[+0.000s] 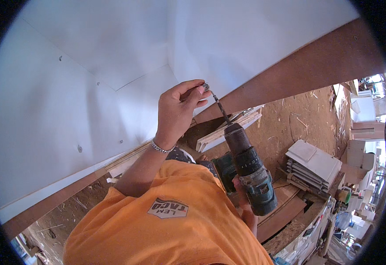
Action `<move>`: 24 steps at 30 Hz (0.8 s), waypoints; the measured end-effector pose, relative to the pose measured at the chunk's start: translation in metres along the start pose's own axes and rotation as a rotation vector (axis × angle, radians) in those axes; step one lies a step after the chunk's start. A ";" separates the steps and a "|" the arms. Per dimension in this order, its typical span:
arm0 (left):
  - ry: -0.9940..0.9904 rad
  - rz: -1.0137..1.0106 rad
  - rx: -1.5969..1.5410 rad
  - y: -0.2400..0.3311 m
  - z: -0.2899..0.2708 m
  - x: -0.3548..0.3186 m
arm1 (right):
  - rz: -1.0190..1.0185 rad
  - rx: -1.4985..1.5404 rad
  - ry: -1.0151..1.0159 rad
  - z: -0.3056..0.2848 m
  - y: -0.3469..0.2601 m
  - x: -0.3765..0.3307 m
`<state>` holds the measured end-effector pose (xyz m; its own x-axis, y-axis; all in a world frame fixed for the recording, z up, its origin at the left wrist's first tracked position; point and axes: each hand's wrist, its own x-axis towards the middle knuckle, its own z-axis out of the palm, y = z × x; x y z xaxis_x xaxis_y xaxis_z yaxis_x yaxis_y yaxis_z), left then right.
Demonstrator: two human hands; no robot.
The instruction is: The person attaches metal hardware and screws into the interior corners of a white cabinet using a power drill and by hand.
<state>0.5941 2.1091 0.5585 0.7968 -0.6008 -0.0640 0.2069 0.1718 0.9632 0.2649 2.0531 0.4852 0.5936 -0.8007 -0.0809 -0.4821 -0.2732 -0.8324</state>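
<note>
Teal cordless drill [250, 170] gripped in right hand [242, 198], left fingers [192, 93] pinching small metal screw [206, 87], white panel [113, 48].

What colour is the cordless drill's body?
Teal-green and black, on the cordless drill; head view shows it best.

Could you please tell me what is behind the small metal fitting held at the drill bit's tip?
Behind the fitting pinched by the left hand is the white cabinet panel. The panel spot directly beneath the fitting is covered.

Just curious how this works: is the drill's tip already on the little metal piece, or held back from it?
On it. The drill in the right hand has its bit reaching the small metal piece pinched by the left hand against the white panel.
</note>
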 end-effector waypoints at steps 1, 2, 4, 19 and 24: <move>0.008 0.004 0.010 0.000 -0.003 0.000 | 0.025 0.052 -0.011 0.003 -0.002 -0.003; 0.010 0.018 0.008 0.001 -0.005 0.000 | 0.048 0.106 -0.021 0.008 -0.010 -0.003; 0.013 0.051 0.014 0.004 -0.008 -0.002 | 0.174 0.318 -0.042 0.015 -0.020 -0.005; -0.008 0.114 0.003 0.000 -0.014 -0.016 | 0.041 -0.011 -0.014 0.037 -0.027 -0.013; -0.117 -0.115 -0.192 0.001 -0.014 0.014 | 0.125 0.434 -0.217 0.055 -0.033 0.001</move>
<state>0.6136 2.1116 0.5548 0.6928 -0.7096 -0.1285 0.4052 0.2356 0.8833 0.3167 2.0902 0.4824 0.6914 -0.6708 -0.2682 -0.2726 0.1016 -0.9568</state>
